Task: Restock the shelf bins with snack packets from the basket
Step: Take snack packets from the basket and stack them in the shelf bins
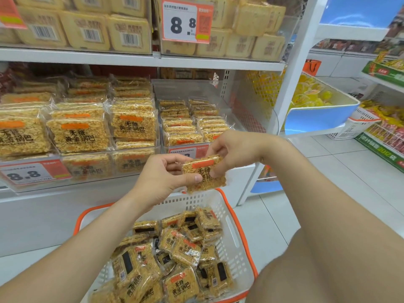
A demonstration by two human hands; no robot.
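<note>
- While white shelves [131, 60] are lining a shop aisle with a tiled floor [328, 171], a white basket [229, 215] with an orange rim is sitting below the hands.
- One snack packet [204, 173] is hanging above it, printed face toward the camera and top edge rising rightward. It is nearly square, so its long axis is unclear.
- The left hand [161, 173] is pinching its left edge and the right hand [231, 147] its upper right, fingers curled.

Both hands [166, 174] pinch one packet [204, 173] (above the basket [231, 224]).

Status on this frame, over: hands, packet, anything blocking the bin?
Left hand and right hand both pinch one snack packet, above the basket. Bin behind it part full. Nothing in the way.
</note>
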